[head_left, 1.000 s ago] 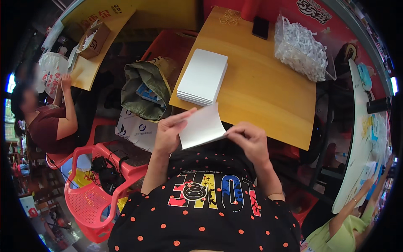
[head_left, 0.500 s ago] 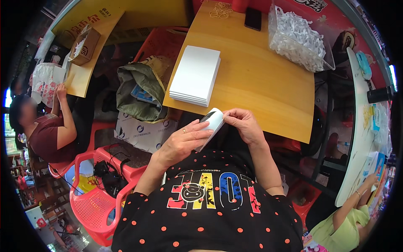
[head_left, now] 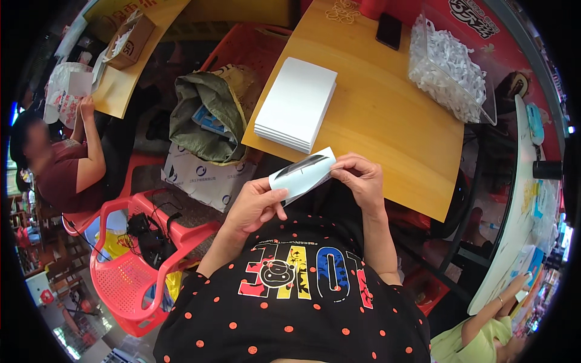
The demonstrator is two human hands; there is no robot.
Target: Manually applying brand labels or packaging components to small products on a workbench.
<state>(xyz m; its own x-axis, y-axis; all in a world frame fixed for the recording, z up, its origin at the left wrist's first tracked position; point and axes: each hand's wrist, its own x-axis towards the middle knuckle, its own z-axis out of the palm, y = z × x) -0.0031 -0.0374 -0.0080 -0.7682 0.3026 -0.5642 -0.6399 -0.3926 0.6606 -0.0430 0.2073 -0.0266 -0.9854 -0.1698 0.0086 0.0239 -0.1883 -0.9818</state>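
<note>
A thin pale card or booklet (head_left: 305, 173) with a dark printed shape is held above my lap, just in front of the table edge. Its left end is gripped between the thumb and fingers of my left hand (head_left: 257, 204). At its right end the fingers of my right hand (head_left: 362, 180) are pinched together on the edge. A lower layer shows beneath the face, so it looks folded or doubled. Just beyond lies a neat stack of white rectangular boxes or pads (head_left: 296, 103) on the wooden table (head_left: 387, 121).
A clear bin of white strips (head_left: 451, 63), a dark phone (head_left: 388, 31) and rubber bands (head_left: 342, 12) sit on the table's far side. Left stand an open sack (head_left: 206, 121) and a red chair (head_left: 130, 275) with black cables. Co-workers sit at left and lower right.
The card has turned from curled and edge-on to flatter, its printed face showing. My left hand has shifted its hold to the left end, thumb on top. My right hand stays at the right edge.
</note>
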